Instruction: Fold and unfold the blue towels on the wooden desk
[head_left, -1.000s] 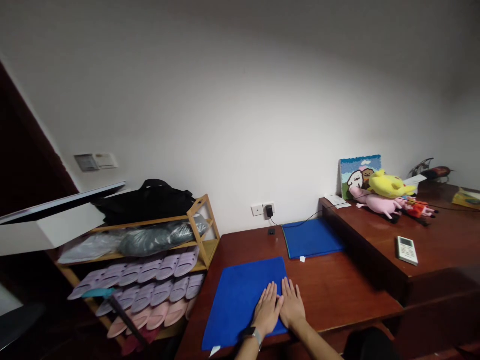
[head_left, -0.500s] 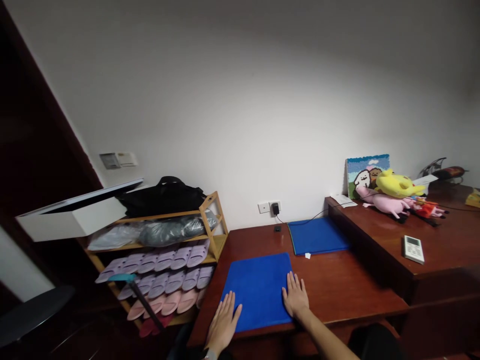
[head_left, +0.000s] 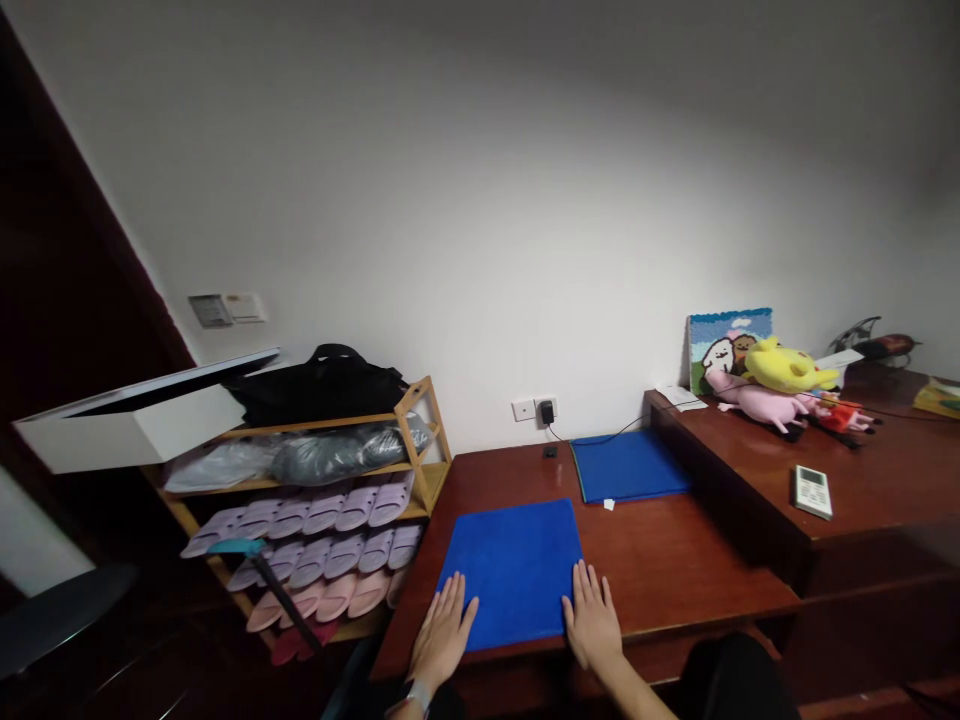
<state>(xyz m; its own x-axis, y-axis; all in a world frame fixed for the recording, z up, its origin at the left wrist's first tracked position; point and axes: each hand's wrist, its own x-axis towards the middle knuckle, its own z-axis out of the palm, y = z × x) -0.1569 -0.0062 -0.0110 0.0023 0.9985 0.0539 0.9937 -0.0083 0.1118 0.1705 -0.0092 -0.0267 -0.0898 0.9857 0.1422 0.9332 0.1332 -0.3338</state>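
A blue cloth [head_left: 514,570] lies flat and square on the reddish-brown desk [head_left: 690,570], close to its front edge. My left hand [head_left: 444,628] rests flat at the cloth's lower left edge, fingers stretched forward. At the lower right edge my right hand [head_left: 592,615] lies palm down, partly on the cloth and partly on the wood. Both hands hold nothing. Farther back, against the wall, is a second blue cloth [head_left: 630,468], with a small white tag [head_left: 609,505] at its near edge.
Left of the desk stands a wooden shoe rack [head_left: 431,480] with slippers, a black bag [head_left: 322,385] and an open white box [head_left: 142,430] on top. On the higher desk section at right are plush toys [head_left: 772,405] and a white remote [head_left: 812,491]. A black plug [head_left: 547,411] sits in the wall socket.
My right hand has slid a little toward me along the cloth's right edge. The left hand stays at the left edge. The view has shifted slightly.
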